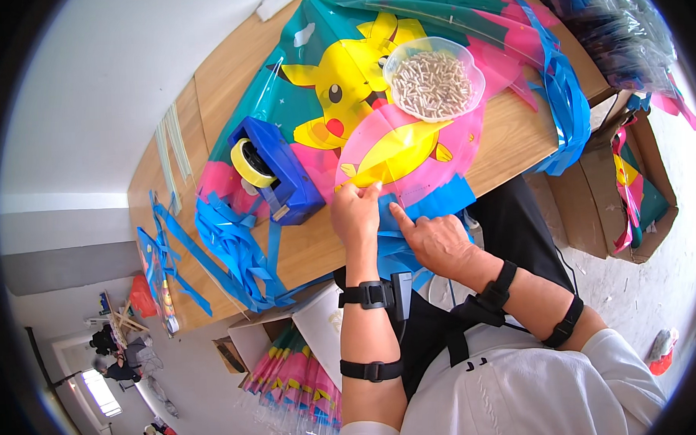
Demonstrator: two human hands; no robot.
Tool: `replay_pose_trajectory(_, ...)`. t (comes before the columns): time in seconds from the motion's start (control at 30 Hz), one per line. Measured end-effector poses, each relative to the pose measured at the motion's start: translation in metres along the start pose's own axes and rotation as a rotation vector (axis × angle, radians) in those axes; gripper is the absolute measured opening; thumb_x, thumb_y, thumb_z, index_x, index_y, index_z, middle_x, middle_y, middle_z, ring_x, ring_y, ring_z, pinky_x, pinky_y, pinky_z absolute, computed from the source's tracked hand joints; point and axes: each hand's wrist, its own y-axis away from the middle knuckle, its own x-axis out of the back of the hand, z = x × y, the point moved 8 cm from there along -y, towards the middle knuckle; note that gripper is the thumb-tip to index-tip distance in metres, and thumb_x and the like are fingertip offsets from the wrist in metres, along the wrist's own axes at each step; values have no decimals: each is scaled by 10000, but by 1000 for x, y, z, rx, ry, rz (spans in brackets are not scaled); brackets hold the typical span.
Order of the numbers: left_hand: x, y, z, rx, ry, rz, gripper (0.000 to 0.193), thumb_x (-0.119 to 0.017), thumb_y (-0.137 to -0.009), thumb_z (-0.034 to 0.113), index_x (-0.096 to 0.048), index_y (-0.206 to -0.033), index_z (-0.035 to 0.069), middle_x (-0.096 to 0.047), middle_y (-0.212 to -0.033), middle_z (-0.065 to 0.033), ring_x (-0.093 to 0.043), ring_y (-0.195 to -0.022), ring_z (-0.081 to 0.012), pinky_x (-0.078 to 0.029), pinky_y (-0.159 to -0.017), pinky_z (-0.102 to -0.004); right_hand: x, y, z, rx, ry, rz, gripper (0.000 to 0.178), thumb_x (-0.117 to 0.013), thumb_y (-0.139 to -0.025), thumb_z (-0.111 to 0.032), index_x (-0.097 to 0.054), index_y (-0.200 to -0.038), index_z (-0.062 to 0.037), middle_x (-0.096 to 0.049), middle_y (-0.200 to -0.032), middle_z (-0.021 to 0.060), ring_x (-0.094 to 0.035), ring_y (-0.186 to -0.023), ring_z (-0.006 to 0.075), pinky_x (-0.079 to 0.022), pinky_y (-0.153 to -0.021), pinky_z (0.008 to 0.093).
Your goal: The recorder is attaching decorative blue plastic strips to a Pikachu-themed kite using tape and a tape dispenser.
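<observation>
Head view looks straight down on a wooden table (506,131) spread with a printed plastic kite sail (375,109), teal and pink with a yellow cartoon creature on it. The left hand (354,213) lies at the sail's near edge, its fingers (360,191) closed in a pinch on the pink film, just below the yellow part of the print. The right hand (438,241) is just beside it, index finger stretched out and pressing flat on the blue trim strip (439,201) that runs along that edge; its other fingers are curled loosely and hold nothing that I can make out.

Judging from this, the step is fixing or smoothing the sail's edge against the blue strip. To do it well, the pinch should keep the film taut and flat while the pressing fingertip travels along the strip away from the pinch, so no crease is trapped between the two hands (thin film wrinkles readily).

Left of the pinching fingers, close by, stands a blue tape dispenser (273,166) with a yellow roll. Beyond the fingertips, on the sail, sits a clear bowl (433,78) of small pale sticks, well clear of the working edge. Loose blue ribbons (230,248) lie heaped left of the wrist; they could snag a sleeve or strap if the hand swings that way.
</observation>
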Motion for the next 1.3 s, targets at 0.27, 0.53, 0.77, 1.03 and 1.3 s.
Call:
replay_pose_trajectory(0.27, 32, 18, -35, -77, 633, 232, 255, -625, -886, 242, -543, -749, 43, -498, -594, 1, -418, -458, -58, -306, -395, -215, 10, 11, 23, -191, -465, 123, 550, -641, -781, -169, -391, -1239, 7, -644, -821, 232, -635, -787, 397, -502, -688, 459)
replay_pose_trajectory(0.53, -4, 107, 12, 125, 944, -108, 172, -687, -842, 120, -600, -765, -7, -533, -694, 22, -432, -606, -40, -343, -551, -198, 13, 18, 33, -299, -620, 261, 543, -696, -739, -147, -427, -1177, 28, -623, -884, 287, -606, -863, 438, -488, -735, 477)
replay_pose_trajectory(0.77, -19, 105, 2, 298, 1156, -129, 130, -669, -825, 35, -593, -719, 21, -529, -637, -1, -473, -567, -86, -373, -522, -227, -8, 23, 38, -282, -1547, 96, 247, -560, -932, -252, -596, -986, -13, -632, -795, 37, -564, -654, 101, -461, -592, 247)
replay_pose_trajectory(1.03, -20, 108, 7, 274, 1194, -63, 203, -708, -793, 45, -553, -663, 30, -537, -614, 0, -442, -518, -74, -355, -512, -211, -18, 29, 49, -424, -1855, 276, 256, -534, -961, -254, -645, -949, -24, -621, -784, -28, -521, -695, 31, -444, -605, 211)
replay_pose_trajectory(1.3, -26, 116, 19, 243, 1211, -85, 184, -700, -813, 68, -564, -696, 27, -545, -633, -2, -469, -543, -76, -373, -534, -206, -33, 33, 52, -509, -1933, 301, 139, -624, -897, -160, -662, -891, -27, -655, -807, 8, -561, -705, 67, -481, -627, 239)
